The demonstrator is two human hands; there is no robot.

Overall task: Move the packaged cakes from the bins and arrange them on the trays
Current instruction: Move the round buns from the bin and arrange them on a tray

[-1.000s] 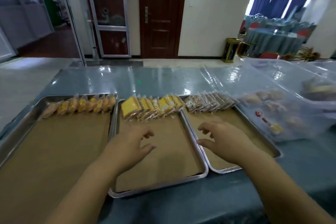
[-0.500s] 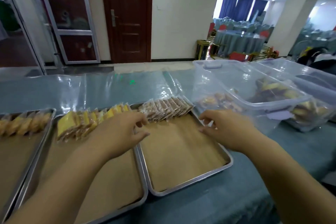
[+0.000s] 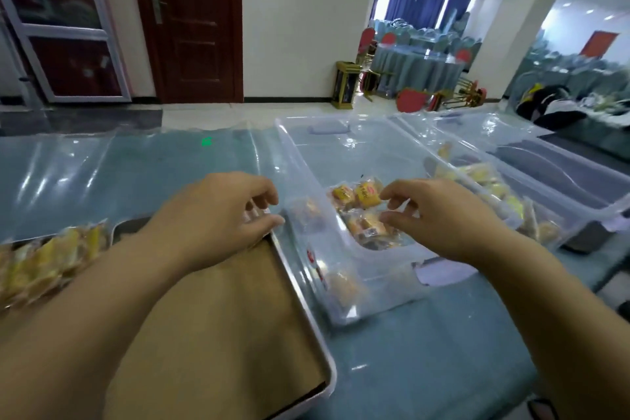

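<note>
Both hands are loosely curled and hold nothing: the left hand [image 3: 218, 218] over the far corner of the tray [image 3: 322, 351], the right hand [image 3: 439, 215] just above the packaged cakes [image 3: 361, 208] in the nearest bin [image 3: 368, 153]. The right hand would do best to pinch the wrappers lightly, not the cake.

Two hands and forearms, all bare, take up the lower half of the frame. The left hand [image 3: 218, 215] shows just left of centre; the left forearm [image 3: 102, 317] broadens from the wrist down to the lower left corner, uncovered along its whole visible length. The right hand [image 3: 443, 220] shows right of centre; the right forearm [image 3: 562, 310] widens toward the lower right edge, likewise uncovered. Blur softens the fingertips and knuckles, so finer detail cannot be told
</note>
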